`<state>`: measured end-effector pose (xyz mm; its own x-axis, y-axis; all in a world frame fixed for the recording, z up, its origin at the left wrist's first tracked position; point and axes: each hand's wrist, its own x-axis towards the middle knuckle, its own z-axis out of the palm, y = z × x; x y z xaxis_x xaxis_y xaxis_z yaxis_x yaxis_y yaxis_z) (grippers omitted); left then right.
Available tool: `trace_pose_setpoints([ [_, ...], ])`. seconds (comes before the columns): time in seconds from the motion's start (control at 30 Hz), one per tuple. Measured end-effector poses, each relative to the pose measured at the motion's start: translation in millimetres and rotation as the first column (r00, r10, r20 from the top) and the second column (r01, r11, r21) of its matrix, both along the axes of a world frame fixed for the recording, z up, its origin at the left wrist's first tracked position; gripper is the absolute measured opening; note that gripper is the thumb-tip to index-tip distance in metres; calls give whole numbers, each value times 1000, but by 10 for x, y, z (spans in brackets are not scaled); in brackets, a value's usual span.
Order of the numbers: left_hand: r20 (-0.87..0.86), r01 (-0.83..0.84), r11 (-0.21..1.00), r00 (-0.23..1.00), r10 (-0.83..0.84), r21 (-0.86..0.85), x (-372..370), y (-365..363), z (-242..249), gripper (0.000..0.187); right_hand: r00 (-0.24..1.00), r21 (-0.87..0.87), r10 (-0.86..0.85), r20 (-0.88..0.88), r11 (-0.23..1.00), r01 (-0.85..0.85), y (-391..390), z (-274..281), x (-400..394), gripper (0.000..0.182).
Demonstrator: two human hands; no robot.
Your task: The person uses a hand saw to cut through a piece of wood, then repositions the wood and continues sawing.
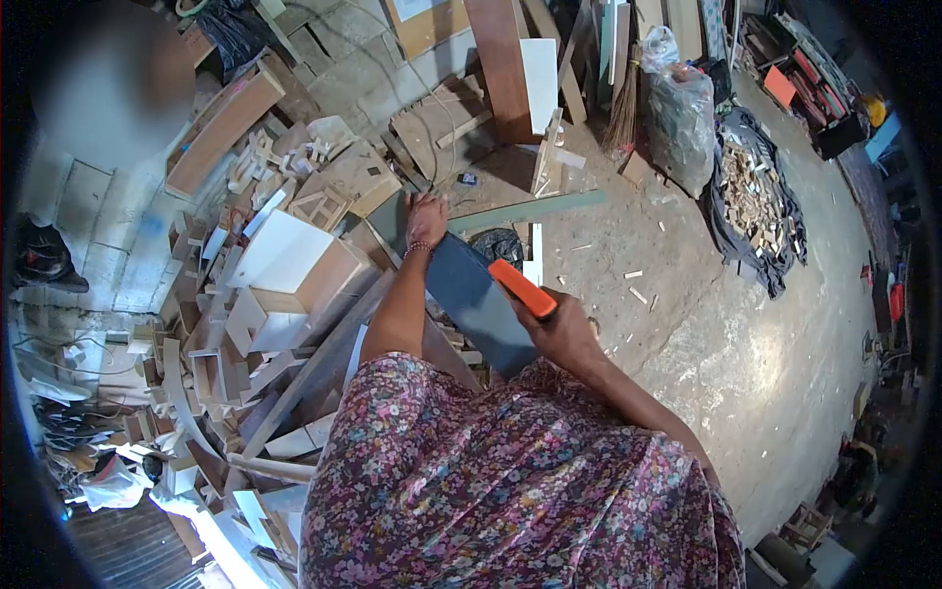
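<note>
A blue-grey board [479, 296] slants from my lap toward the floor ahead. At its far end my left hand [426, 220] grips it, fingers bent over the top and a bracelet at the wrist. My right hand [566, 329] is wrapped round an orange-handled tool [522, 288] above the board's right edge. The tool's working end cannot be made out. Just beyond the board, a long green strip [535, 210] lies on the ground, with a black plastic bundle [497, 243] and a white strip [533, 257] beside it.
Wood offcuts and a white-faced box [285, 250] pile up at my left. Ahead stand a brown plank [498, 74], a broom [622, 113] and a filled plastic sack [679, 128]. Wood scraps [760, 201] lie on a dark cloth at right. A person's foot [44, 255] shows far left.
</note>
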<state>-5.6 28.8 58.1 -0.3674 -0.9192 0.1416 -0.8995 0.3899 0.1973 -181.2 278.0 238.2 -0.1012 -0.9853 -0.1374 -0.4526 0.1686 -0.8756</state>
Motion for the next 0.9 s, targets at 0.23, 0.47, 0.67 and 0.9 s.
trace_pose_setpoints([
  [0.23, -7, 17, 999, 1000, -17, -42, 54, -65, -27, 34, 997, -57, -23, -72, 998, 19, -258, -276, 108, 31],
  [0.47, 151, -11, 1000, 989, 11, 0, 32, 77, 67, 32, 997, -18, 35, -62, 999, -36, 99, 224, -82, 33],
  [0.67, -4, -19, 999, 1000, 18, -41, 44, 31, -13, 35, 997, 109, 17, -78, 994, -9, 52, 318, -60, 33],
  [0.9, 118, 1, 1000, 993, -2, 12, 51, -16, 30, 34, 993, -34, 5, -116, 999, -9, -243, -68, 107, 31],
])
